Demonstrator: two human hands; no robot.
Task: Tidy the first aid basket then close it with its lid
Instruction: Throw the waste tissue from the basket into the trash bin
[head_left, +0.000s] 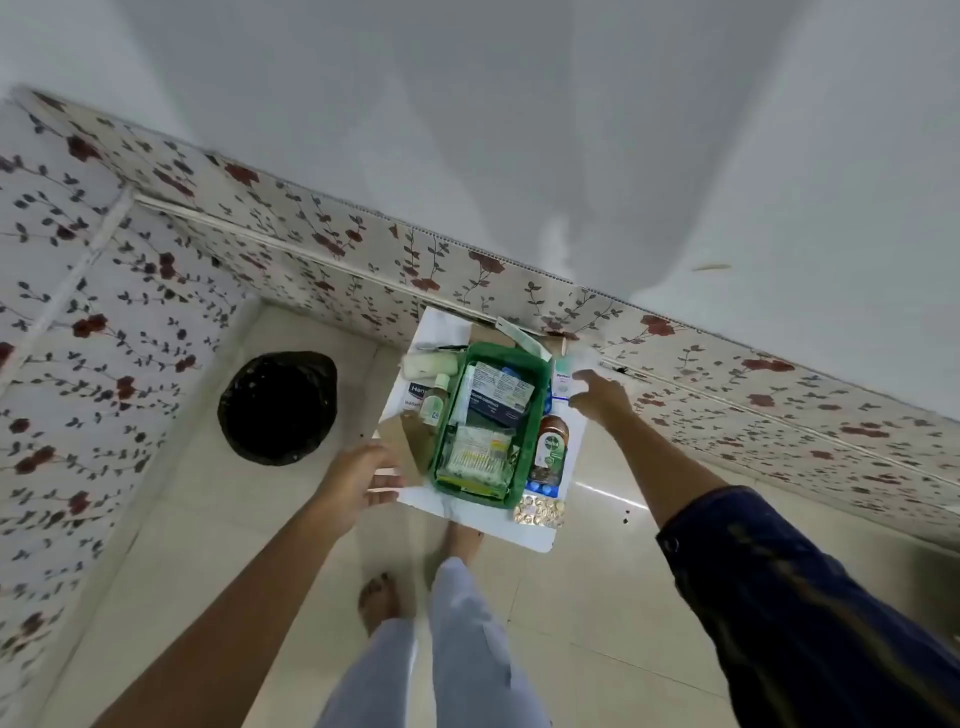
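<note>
From the head camera, one green basket (540, 415) is sitting in the middle of a small white table (524, 527), lidless. It is holding two medicine boxes (498, 389) at its far end and one packet of cotton swabs (475, 457) at its near end. Along the table's left edge one bandage roll (430, 365) and one small clear bottle (435, 401) are lying; along the right edge, one brown antiseptic bottle (549, 451) and, at the near right corner, one gold blister strip (539, 512). The left hand (358, 480) is hovering by the near left corner, fingers loosely spread, holding nothing. The right hand (597, 397) is touching a white tube (562, 378) at the far right edge; whether it is gripping it is unclear.
</note>
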